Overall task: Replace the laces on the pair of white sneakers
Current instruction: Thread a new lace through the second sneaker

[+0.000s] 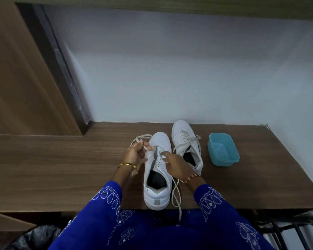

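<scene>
Two white sneakers stand on a brown wooden table (pixel 61 163), toes pointing away from me. The nearer sneaker (pixel 156 193) sits between my hands, its heel at the table's front edge. My left hand (pixel 135 154) pinches one end of its off-white lace (pixel 140 138), which loops out to the left of the toe. My right hand (pixel 175 166) lies over the eyelet area and pinches the lace there. The other end of this lace (pixel 177 197) trails down past the table's front edge. The farther sneaker (pixel 183 134) stands to the right, laced, with loose ends.
A teal plastic tub (pixel 223 150) sits on the table right of the sneakers. A pale wall rises behind the table and a wooden panel (pixel 16 78) stands at the left. Below the table edge are a black bag (pixel 40 235) and a dark rack (pixel 287 230).
</scene>
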`<state>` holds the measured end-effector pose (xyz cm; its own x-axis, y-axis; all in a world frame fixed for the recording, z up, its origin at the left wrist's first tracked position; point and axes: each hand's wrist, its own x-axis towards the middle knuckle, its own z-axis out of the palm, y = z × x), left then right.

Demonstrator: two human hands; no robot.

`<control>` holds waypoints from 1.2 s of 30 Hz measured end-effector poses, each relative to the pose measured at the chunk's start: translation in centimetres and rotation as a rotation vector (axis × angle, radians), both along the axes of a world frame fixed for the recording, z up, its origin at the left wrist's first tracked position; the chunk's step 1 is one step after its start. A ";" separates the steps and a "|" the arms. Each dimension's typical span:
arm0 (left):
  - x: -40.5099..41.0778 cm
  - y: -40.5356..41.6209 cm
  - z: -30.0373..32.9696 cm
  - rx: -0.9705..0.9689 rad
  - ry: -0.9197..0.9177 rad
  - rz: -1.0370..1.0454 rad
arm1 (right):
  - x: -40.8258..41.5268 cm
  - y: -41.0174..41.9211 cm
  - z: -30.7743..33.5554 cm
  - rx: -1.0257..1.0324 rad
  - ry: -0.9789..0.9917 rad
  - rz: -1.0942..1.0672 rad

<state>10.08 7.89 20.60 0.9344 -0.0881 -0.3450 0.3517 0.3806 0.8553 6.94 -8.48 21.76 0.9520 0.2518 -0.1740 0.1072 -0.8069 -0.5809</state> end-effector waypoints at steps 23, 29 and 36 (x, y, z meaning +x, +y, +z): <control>2.4 1.9 1.8 0.598 0.073 0.137 | 1.7 -0.9 12.4 1.019 0.198 -0.410; 1.2 0.5 3.2 1.446 -0.109 -0.039 | 2.0 0.3 16.5 1.089 -0.009 -0.168; 0.7 -1.0 4.4 1.172 -0.237 -0.018 | 2.6 1.0 18.1 1.230 -0.130 -0.137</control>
